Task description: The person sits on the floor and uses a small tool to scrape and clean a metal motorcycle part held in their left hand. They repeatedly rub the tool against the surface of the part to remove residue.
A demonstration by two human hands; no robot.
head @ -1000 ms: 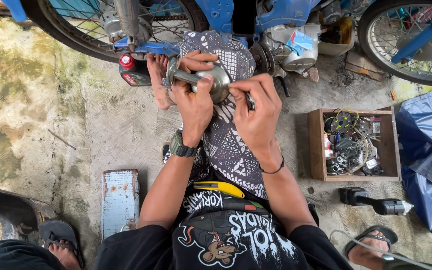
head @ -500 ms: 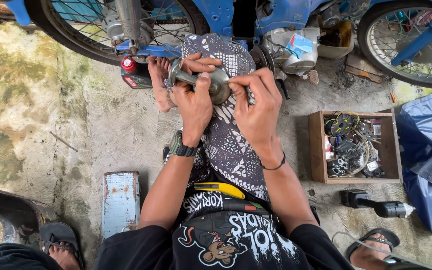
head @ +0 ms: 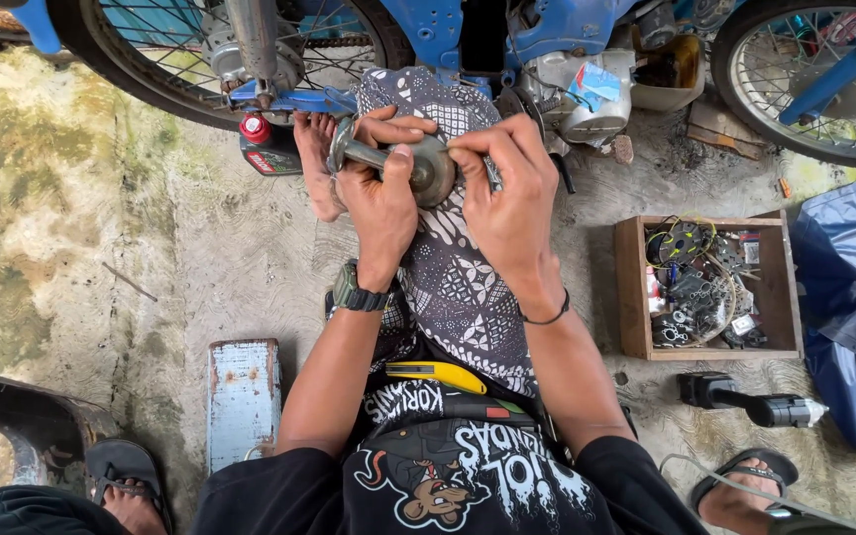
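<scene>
We sit on the rough concrete floor [head: 121,258], one knee raised under patterned grey cloth. Our left hand [head: 380,193] is wrapped closed around a round grey metal part with a short shaft [head: 418,166], held over that knee, centre-far in the scene, just near the blue motorcycle frame [head: 448,30]. Our right hand [head: 507,198] has its fingertips pinched at the disc's right edge; whether they hold a small tool or piece we cannot tell.

Step in hand, as we judge it: fitting or working something loose at the disc's rim while the left hand steadies it. The next move would call for a firm hold and fine finger work on the right side.

A red-capped oil bottle [head: 265,147] stands far left of the hands. An open wooden box of small parts [head: 707,287] lies right; a black power tool [head: 745,401] lies near right. A yellow-handled tool [head: 438,374] rests on our lap.
</scene>
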